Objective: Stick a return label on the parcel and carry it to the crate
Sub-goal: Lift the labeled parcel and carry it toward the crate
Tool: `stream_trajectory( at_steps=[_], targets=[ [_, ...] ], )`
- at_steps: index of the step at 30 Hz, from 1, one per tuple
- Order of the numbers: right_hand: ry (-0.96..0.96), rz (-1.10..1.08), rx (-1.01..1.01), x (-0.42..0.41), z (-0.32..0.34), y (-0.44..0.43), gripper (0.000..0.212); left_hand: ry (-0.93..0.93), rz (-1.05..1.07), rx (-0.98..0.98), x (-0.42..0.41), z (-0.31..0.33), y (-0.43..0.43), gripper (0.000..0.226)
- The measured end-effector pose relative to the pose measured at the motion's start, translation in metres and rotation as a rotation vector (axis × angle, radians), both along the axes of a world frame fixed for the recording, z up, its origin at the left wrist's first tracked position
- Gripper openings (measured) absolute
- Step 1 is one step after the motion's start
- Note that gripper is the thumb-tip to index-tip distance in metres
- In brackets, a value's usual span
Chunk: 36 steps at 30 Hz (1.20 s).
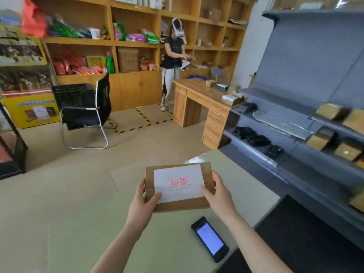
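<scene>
A flat brown cardboard parcel (181,205) is held over the pale green table (69,223). A white return label (178,174) with a red stamp covers most of its top face. My left hand (142,201) grips the parcel's left edge, thumb resting on the label's near left corner. My right hand (217,191) grips the right edge, thumb on the label's right side. A black plastic crate (71,93) rests on a black office chair (86,115) across the room at the left.
A phone (209,239) with a lit screen lies on the table near my right forearm. Grey shelving (295,123) with small boxes stands at the right. A wooden desk (199,99) and a person (172,62) are beyond. Open floor lies between table and chair.
</scene>
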State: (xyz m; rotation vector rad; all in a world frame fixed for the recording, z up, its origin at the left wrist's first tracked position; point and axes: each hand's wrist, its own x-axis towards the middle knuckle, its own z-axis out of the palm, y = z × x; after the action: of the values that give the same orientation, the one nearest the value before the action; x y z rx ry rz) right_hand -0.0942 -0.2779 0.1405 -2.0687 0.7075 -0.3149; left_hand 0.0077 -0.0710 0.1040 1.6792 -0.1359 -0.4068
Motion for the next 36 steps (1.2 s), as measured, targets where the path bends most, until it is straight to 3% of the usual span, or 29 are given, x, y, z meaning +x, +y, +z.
stream_trajectory(
  at_steps=[7,17,28,36],
  targets=[
    [-0.138,-0.333,-0.067,-0.125,0.051,-0.026,0.067,-0.179,-0.287,-0.034,-0.061,0.053,-0.08,0.065],
    [-0.311,-0.73,-0.188,-0.356,0.114,-0.057,0.066,-0.337,-0.678,-0.195,-0.239,0.118,-0.185,0.064],
    [-0.338,-1.117,-0.254,-0.668,0.147,-0.058,0.062,-0.32,-1.07,-0.365,-0.533,0.155,-0.272,0.055],
    [-0.327,-1.325,-0.201,-0.795,0.129,-0.074,0.061,-0.271,-1.246,-0.348,-0.662,0.151,-0.33,0.057]
  ],
)
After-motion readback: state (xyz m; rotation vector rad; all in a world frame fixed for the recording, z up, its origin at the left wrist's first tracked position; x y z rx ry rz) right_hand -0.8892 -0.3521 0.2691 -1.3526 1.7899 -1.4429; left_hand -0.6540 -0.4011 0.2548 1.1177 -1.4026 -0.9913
